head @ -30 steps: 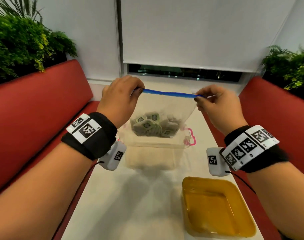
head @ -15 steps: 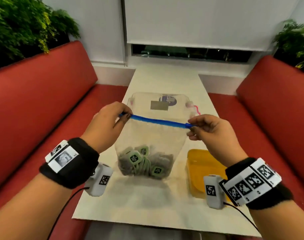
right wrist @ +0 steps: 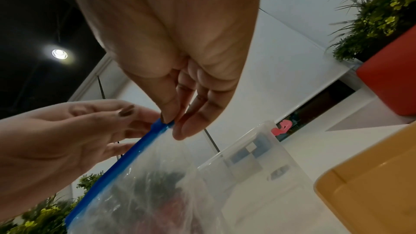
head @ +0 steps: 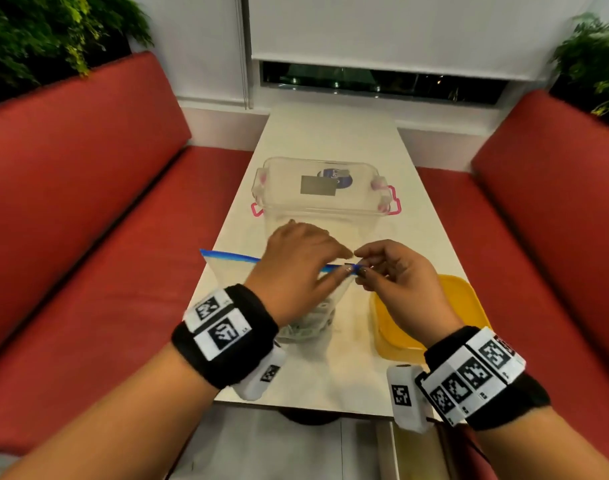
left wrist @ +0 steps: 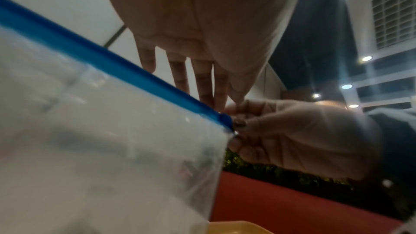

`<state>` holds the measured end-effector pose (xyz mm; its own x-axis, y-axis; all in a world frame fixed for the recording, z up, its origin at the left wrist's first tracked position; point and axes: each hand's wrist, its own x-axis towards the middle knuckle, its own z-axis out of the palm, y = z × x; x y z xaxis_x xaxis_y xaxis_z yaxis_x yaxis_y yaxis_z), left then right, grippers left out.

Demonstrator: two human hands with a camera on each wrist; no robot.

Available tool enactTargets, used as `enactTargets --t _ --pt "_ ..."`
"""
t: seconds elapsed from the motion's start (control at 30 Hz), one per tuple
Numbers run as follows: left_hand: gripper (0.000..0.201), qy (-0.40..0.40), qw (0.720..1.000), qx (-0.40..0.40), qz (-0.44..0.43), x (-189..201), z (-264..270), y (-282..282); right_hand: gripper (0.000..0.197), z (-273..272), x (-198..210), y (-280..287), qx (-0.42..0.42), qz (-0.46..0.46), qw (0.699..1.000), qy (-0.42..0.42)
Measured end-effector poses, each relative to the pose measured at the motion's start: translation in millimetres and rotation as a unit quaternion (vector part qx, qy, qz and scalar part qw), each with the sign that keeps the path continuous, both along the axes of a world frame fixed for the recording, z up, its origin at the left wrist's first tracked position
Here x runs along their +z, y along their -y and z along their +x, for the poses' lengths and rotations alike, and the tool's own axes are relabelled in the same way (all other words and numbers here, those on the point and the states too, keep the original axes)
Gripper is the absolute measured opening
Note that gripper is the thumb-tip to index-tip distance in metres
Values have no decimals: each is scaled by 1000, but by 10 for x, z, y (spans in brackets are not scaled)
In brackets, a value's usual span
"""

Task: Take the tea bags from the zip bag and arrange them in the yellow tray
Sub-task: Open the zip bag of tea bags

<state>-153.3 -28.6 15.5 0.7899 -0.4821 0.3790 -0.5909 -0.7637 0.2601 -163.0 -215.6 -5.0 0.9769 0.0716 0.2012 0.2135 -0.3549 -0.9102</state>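
Bare forearms end in wide black fabric wristbands (head: 226, 336) carrying white square-coded marker tags; a small white camera box (head: 405, 396) (likewise tagged) hangs under each wrist.

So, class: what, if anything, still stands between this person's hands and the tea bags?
The zip bag itself. Its blue zip strip looks closed along the top, with the tea bags heaped at the bottom. The right hand pinches the strip's end; the left hand has its fingers at that same corner.
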Motion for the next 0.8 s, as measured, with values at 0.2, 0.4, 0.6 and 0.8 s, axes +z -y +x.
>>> enactTargets --t 0.2,0.4,0.6,0.8 --pt "26 -55 997 54 25 -97 53 192 24 -51 -6 10 -14 -41 998 40" --pt "22 2 997 72 25 -88 74 -87 23 13 -23 54 -46 -62 996 55" --pt "21 30 993 113 8 -89 18 -727 28 44 -37 179 -58 -137 988 40" --pt "19 28 986 160 25 -94 -49 -1210 28 106 -3 149 -70 -158 983 55"
